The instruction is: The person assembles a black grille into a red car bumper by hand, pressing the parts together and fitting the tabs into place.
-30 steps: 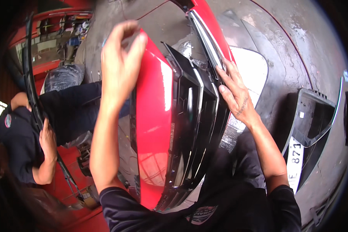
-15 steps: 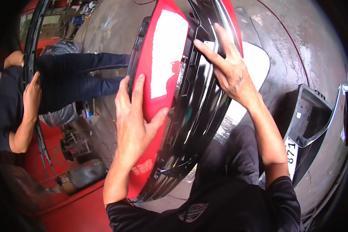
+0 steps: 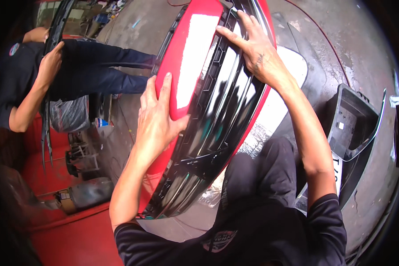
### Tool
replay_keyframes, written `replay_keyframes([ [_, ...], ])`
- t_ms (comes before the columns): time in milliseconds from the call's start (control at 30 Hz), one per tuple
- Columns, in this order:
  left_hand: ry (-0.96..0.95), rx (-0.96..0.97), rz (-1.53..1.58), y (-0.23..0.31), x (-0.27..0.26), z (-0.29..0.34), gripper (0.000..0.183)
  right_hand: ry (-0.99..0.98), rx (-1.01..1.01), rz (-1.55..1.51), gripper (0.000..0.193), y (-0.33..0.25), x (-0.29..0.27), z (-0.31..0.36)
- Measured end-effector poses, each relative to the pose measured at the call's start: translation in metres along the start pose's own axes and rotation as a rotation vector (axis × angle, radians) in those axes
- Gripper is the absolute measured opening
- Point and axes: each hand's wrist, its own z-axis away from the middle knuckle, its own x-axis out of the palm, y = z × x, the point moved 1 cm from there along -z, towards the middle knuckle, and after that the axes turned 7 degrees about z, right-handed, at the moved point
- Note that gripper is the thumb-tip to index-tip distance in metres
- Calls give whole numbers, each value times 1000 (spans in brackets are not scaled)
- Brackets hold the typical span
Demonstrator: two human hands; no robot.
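Observation:
A red car bumper point(image 3: 164, 156) with a glossy black grille point(image 3: 219, 101) stands on edge in front of me, slanting from upper right to lower left. My left hand point(image 3: 157, 119) lies on the red face, its fingers and thumb spread. Farther up, my right hand point(image 3: 258, 54) rests its stretched fingers on the grille's black bars near the top. Both palms are turned down, and neither hand has closed round a part. Bright light glares white on the red paint. The bumper's far upper end runs out of view.
At left, another person point(image 3: 26, 84) holds a long black trim strip point(image 3: 57, 31). A black plastic housing point(image 3: 354, 117) with a chrome strip lies at right beside a licence plate point(image 3: 337, 170). A dark red hose point(image 3: 328, 40) crosses the concrete floor. A canister point(image 3: 92, 194) lies lower left.
The bumper has tilted, so more of the grille and a red edge beyond it show. My right hand has shifted slightly up and left. The other person appears farther right in view.

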Motion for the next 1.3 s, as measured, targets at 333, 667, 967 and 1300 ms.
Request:
replay_keyframes([
  [333, 66, 60, 82, -18, 12, -7, 106, -11, -27, -90, 78, 10, 2, -3],
  [667, 28, 33, 81, -21, 7, -11, 104, -56, 1, -24, 74, 2, 4, -3],
  [967, 30, 40, 122, -14, 9, -11, 101, 15, 35, 36, 79, 1, 15, 3],
  [1300, 24, 7, 123, -28, 13, -8, 107, -122, -134, 61, 80, -16, -12, 2],
])
